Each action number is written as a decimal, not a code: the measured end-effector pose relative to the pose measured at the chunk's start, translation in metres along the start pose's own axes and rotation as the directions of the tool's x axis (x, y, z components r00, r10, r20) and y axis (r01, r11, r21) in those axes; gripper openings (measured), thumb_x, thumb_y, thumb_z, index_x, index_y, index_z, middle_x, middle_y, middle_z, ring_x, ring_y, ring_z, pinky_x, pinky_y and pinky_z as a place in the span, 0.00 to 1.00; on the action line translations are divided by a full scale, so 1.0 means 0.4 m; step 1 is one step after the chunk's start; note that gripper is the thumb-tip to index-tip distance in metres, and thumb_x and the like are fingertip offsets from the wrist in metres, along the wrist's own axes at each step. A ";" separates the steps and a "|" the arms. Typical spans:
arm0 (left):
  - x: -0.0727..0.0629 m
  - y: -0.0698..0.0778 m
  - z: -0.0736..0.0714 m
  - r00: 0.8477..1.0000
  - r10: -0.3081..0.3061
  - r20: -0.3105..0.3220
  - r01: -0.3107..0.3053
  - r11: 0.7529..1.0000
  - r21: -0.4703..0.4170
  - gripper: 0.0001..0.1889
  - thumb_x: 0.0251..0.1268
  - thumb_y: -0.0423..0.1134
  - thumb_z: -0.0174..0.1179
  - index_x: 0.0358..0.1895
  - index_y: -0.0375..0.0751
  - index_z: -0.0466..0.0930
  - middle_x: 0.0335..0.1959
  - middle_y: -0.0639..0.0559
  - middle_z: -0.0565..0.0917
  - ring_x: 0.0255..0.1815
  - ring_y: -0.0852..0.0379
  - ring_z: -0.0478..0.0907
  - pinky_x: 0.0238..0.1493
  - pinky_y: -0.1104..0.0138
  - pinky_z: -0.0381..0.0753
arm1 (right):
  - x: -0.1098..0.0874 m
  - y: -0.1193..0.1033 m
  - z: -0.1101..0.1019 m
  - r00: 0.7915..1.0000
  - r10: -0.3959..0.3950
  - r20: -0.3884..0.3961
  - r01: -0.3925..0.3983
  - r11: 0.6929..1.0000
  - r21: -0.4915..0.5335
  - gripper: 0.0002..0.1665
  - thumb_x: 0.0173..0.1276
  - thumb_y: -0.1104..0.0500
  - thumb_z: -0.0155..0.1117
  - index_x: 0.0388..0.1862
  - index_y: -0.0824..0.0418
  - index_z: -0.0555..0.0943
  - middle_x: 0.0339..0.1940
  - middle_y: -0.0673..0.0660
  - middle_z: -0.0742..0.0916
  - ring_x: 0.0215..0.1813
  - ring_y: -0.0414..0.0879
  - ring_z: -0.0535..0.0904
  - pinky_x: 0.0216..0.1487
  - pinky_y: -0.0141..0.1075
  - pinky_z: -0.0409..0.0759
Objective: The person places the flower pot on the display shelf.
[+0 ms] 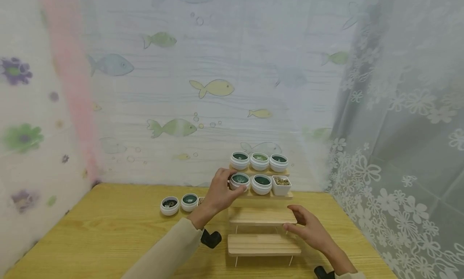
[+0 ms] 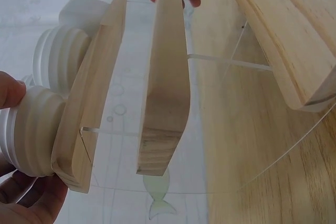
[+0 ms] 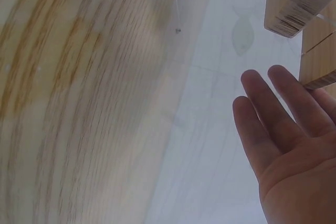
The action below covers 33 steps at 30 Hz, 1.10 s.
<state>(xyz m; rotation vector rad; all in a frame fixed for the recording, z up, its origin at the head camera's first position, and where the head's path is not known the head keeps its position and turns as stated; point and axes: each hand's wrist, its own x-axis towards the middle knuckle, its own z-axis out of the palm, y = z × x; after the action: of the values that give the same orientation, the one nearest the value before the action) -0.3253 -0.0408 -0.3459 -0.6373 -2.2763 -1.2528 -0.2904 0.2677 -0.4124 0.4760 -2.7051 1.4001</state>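
Observation:
My left hand (image 1: 218,193) holds a round white pot (image 1: 241,178) with green inside, thumb on one side and fingers on the other. In the left wrist view this pot (image 2: 37,132) sits at the end of a wooden shelf (image 2: 89,103). Beside it stand another round pot (image 1: 262,184) and a square white pot (image 1: 281,184) of brownish grains. Three round pots, one of them the middle pot (image 1: 259,161), line the top shelf. My right hand (image 1: 308,228) is at the right end of the third shelf (image 1: 259,217), fingers extended, holding nothing; whether it touches the wood is unclear.
The lowest shelf (image 1: 264,245) bears nothing. Left of the stand, two round pots, a dark-filled pot (image 1: 169,206) and a green-filled pot (image 1: 189,202), stand on the wooden table (image 1: 119,230), with a partly hidden pot (image 1: 201,200) behind my left wrist. A fish-patterned curtain (image 1: 224,49) hangs behind.

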 end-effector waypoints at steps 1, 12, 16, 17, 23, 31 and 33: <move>0.001 -0.001 0.001 1.000 0.006 -0.001 -0.006 1.000 0.000 0.25 0.56 0.44 0.67 0.54 0.33 0.75 0.44 0.45 0.72 0.39 0.57 0.70 0.37 0.69 0.75 | 0.000 0.000 0.000 1.000 0.000 -0.001 0.000 1.000 0.001 0.38 0.63 0.47 0.67 0.68 0.60 0.67 0.68 0.69 0.69 0.64 0.64 0.70 0.57 0.51 0.75; -0.012 -0.005 -0.001 0.998 0.054 -0.014 -0.054 0.998 -0.025 0.26 0.55 0.41 0.68 0.56 0.33 0.74 0.46 0.44 0.72 0.41 0.56 0.71 0.38 0.64 0.80 | 0.001 0.000 0.000 1.000 0.007 -0.007 -0.007 1.000 0.014 0.38 0.62 0.48 0.68 0.67 0.59 0.67 0.67 0.68 0.70 0.63 0.63 0.71 0.57 0.51 0.74; -0.026 -0.009 -0.005 0.997 0.078 -0.025 -0.079 0.997 -0.024 0.28 0.54 0.41 0.70 0.56 0.33 0.73 0.47 0.44 0.72 0.44 0.54 0.73 0.42 0.62 0.82 | 0.000 -0.002 0.000 1.000 0.010 -0.006 -0.009 1.000 0.017 0.38 0.62 0.47 0.68 0.67 0.59 0.67 0.68 0.68 0.70 0.63 0.63 0.71 0.57 0.51 0.74; -0.029 -0.009 -0.007 0.997 0.076 -0.026 -0.077 0.997 -0.023 0.28 0.54 0.41 0.70 0.57 0.33 0.73 0.47 0.44 0.72 0.45 0.54 0.73 0.43 0.61 0.82 | -0.001 -0.002 -0.001 1.000 0.010 -0.006 -0.010 1.000 0.017 0.38 0.62 0.47 0.68 0.67 0.58 0.67 0.68 0.68 0.70 0.63 0.63 0.71 0.57 0.51 0.74; -0.063 -0.011 -0.022 0.998 0.052 -0.028 -0.052 0.999 -0.008 0.26 0.56 0.40 0.69 0.56 0.34 0.73 0.48 0.43 0.72 0.48 0.48 0.73 0.45 0.59 0.81 | -0.002 -0.003 -0.002 1.000 0.018 -0.006 -0.018 1.000 0.024 0.38 0.62 0.47 0.68 0.68 0.58 0.67 0.68 0.67 0.70 0.65 0.63 0.69 0.59 0.54 0.72; -0.121 -0.028 -0.039 0.999 0.044 -0.013 -0.044 0.999 -0.002 0.25 0.57 0.40 0.68 0.56 0.36 0.72 0.46 0.48 0.73 0.47 0.52 0.73 0.44 0.60 0.81 | -0.001 0.000 0.000 1.000 0.022 -0.009 -0.021 0.999 0.035 0.38 0.61 0.47 0.69 0.67 0.58 0.68 0.69 0.67 0.69 0.65 0.63 0.69 0.58 0.53 0.73; -0.135 -0.037 -0.045 0.998 0.060 -0.019 -0.059 0.998 0.017 0.25 0.56 0.39 0.69 0.56 0.37 0.73 0.45 0.49 0.73 0.46 0.54 0.72 0.43 0.61 0.81 | -0.001 -0.001 0.000 1.000 0.021 -0.009 -0.020 0.999 0.027 0.38 0.61 0.47 0.69 0.67 0.58 0.68 0.68 0.67 0.69 0.65 0.63 0.69 0.58 0.52 0.73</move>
<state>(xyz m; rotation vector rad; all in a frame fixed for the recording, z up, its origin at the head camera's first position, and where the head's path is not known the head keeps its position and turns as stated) -0.2884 -0.0728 -0.3789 -0.6792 -2.2329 -1.2064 -0.2899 0.2677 -0.4121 0.4437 -2.6945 1.4421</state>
